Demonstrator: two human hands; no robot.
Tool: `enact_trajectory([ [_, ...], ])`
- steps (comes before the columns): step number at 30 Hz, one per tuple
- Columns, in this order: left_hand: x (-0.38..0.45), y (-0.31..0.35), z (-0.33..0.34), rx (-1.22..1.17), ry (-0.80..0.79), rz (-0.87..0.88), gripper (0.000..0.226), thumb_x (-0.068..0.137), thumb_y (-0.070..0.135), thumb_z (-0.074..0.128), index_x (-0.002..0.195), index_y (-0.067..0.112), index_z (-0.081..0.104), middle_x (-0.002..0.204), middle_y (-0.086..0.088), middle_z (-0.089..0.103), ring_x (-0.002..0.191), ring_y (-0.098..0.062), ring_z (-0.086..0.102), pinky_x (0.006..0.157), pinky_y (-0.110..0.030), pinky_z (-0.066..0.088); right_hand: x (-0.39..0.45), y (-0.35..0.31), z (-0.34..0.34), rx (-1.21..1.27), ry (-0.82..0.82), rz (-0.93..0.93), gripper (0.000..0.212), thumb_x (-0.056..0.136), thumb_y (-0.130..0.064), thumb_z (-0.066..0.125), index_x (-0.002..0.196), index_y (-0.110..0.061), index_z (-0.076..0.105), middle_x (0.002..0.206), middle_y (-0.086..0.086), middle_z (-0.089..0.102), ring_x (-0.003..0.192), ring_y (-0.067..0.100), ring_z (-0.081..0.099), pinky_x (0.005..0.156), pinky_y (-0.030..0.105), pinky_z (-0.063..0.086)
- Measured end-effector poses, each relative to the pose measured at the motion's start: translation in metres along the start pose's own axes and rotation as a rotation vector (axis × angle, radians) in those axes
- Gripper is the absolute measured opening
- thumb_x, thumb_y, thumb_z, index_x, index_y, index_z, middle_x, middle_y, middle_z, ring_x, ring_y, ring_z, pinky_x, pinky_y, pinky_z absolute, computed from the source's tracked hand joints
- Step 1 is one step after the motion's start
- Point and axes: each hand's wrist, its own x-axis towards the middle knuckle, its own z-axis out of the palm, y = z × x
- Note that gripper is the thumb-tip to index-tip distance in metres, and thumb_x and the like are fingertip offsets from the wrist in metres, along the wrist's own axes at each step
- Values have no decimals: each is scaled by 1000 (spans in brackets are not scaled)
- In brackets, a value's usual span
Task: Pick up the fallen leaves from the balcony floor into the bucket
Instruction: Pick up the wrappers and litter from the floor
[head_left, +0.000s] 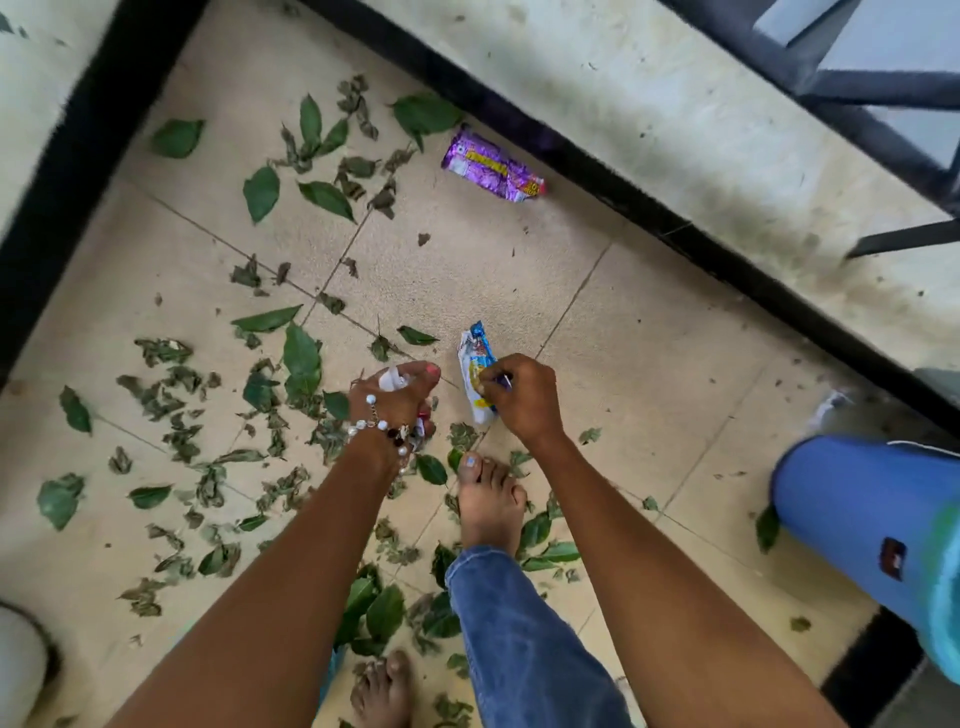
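Observation:
Several green and dried leaves (301, 358) lie scattered over the tiled balcony floor (467, 270), mostly at the left and around my feet. A blue bucket (872, 525) stands at the right edge. My left hand (395, 400), with a bead bracelet on the wrist, holds a crumpled white scrap low over the floor. My right hand (519, 395) pinches a blue and white wrapper (475, 379) that lies on the floor just beside it.
A purple wrapper (491, 166) lies near the black skirting at the back. A low wall and a black railing (857, 98) close the right side. My bare feet (488, 504) stand among leaves. A white object (21, 665) sits bottom left.

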Motion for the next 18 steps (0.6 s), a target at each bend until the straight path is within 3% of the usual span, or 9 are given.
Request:
enact_trajectory([
  [3,-15,22,12,-59,2,-73,26,71,37,83,55,23,68,57,-11,60,41,-21,49,51,-30,45,-16,-31,-19,260,22,67,27,74,-1,80,82,-21,63,81,-7,65,78,13,63,70,29,51],
  [5,-23,43,19,-18,-38,-64,43,55,58,85,47,26,58,56,-8,56,52,-20,49,58,-34,44,-24,-55,-32,363,1,69,41,72,-1,81,84,-33,58,79,-13,65,77,11,64,70,35,53],
  [7,-31,70,25,90,-150,3,50,59,68,78,47,25,56,53,-7,54,54,-23,52,61,-35,46,-26,-73,-45,395,-27,62,39,76,0,77,84,-35,61,81,-11,70,80,13,68,75,41,58],
  [10,-33,106,25,120,-210,31,45,63,59,81,53,19,65,59,-14,62,60,-30,61,64,-40,56,-19,-104,-73,492,-188,-13,23,86,4,66,100,-13,70,95,5,73,87,10,70,84,36,57],
  [13,-27,133,17,158,-130,31,49,71,48,81,40,16,61,44,-8,55,43,-20,55,49,-28,50,1,-130,-97,691,-358,6,19,93,1,56,108,0,68,92,4,73,83,6,68,81,23,54],
  [15,-13,142,8,154,-21,60,46,75,38,79,41,15,59,40,-5,53,42,-20,55,50,-25,47,29,-138,-100,710,-250,85,17,96,-7,55,97,-5,71,87,3,74,79,12,69,79,32,57],
  [17,3,146,1,150,38,49,42,58,47,78,54,8,64,54,-13,63,58,-29,64,64,-39,56,67,-133,-94,432,-42,115,12,94,-16,60,91,-13,71,91,6,72,83,18,67,86,42,54],
  [18,21,140,-2,114,77,57,48,48,51,75,60,5,66,64,-19,67,65,-34,67,70,-49,58,85,-130,-89,240,4,107,9,92,-19,63,95,-14,70,97,6,71,90,20,65,89,39,50],
])
